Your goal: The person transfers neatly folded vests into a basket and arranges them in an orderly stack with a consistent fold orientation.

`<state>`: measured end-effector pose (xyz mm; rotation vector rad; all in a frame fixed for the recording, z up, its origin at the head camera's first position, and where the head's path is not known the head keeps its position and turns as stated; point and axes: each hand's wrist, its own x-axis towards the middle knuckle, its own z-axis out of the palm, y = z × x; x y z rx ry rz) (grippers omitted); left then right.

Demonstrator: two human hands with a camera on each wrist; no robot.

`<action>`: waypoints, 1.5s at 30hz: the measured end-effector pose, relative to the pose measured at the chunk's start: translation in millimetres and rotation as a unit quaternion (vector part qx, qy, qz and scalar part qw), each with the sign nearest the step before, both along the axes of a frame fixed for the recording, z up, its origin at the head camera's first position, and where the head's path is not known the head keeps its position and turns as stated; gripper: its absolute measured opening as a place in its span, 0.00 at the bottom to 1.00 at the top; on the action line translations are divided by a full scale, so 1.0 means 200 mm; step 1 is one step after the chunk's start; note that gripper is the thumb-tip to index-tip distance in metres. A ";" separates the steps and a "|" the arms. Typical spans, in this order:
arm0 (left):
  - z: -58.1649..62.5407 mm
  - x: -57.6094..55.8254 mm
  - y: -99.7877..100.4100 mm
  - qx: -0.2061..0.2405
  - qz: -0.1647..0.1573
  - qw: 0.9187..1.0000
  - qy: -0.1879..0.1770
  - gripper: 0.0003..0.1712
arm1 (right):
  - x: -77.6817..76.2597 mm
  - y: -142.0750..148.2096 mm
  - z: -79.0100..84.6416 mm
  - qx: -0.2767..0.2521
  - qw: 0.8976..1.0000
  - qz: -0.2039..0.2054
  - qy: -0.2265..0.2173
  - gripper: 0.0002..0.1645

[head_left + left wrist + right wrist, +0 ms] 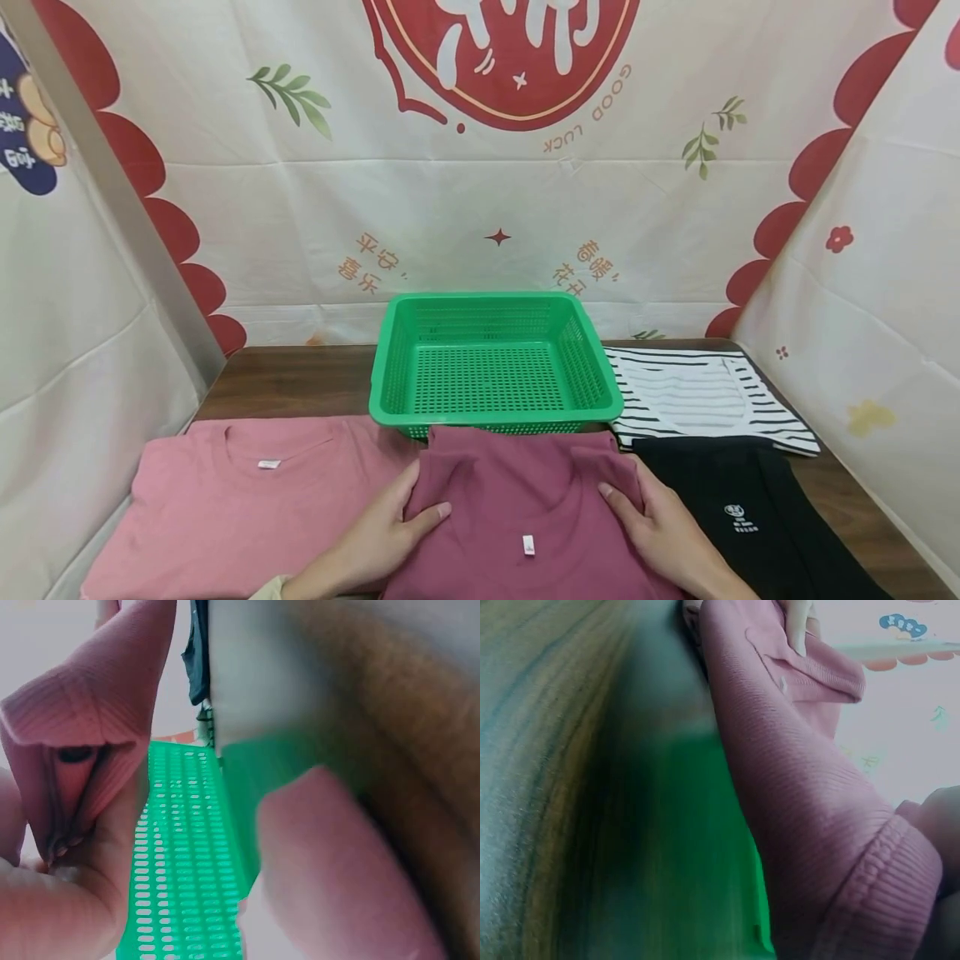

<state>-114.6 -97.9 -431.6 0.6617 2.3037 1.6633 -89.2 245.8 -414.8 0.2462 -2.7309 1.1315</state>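
Note:
A dark mauve-pink shirt with a small white label at its neck hangs between both hands in the head view, its far edge overlapping the front of the green basket. On its left side my left hand grips the cloth, thumb on top. My right hand pinches the opposite side the same way. The left wrist view shows folded, ribbed cloth held by the fingers. A long sloping fold of the shirt fills the middle of the right wrist view.
A lighter pink shirt lies folded on the wooden table at left. At right are a black garment with white print and, behind it, a black-and-white striped one. Printed cloth hangs around the back and sides.

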 end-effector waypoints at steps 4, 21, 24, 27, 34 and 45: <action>0.03 -0.01 0.00 0.012 0.010 1.000 0.007 0.32 | -0.01 0.01 0.03 -0.011 1.000 -0.003 -0.005 0.15; 0.16 -0.11 -0.05 0.014 0.005 0.997 0.081 0.30 | -0.09 0.00 0.16 -0.012 0.999 0.003 0.048 0.18; 0.19 -0.13 -0.06 0.016 0.005 0.996 0.083 0.30 | -0.12 -0.01 0.18 -0.008 0.998 0.004 0.055 0.19; 0.22 -0.16 -0.06 0.015 0.010 0.997 0.078 0.30 | -0.15 -0.01 0.21 -0.006 0.998 0.002 0.061 0.20; 0.28 -0.22 -0.06 0.010 0.027 0.998 0.061 0.28 | -0.24 -0.02 0.29 0.000 0.998 -0.005 0.056 0.20; 0.31 -0.32 -0.07 -0.005 0.059 0.997 0.055 0.27 | -0.39 -0.04 0.35 0.014 0.999 0.004 0.051 0.23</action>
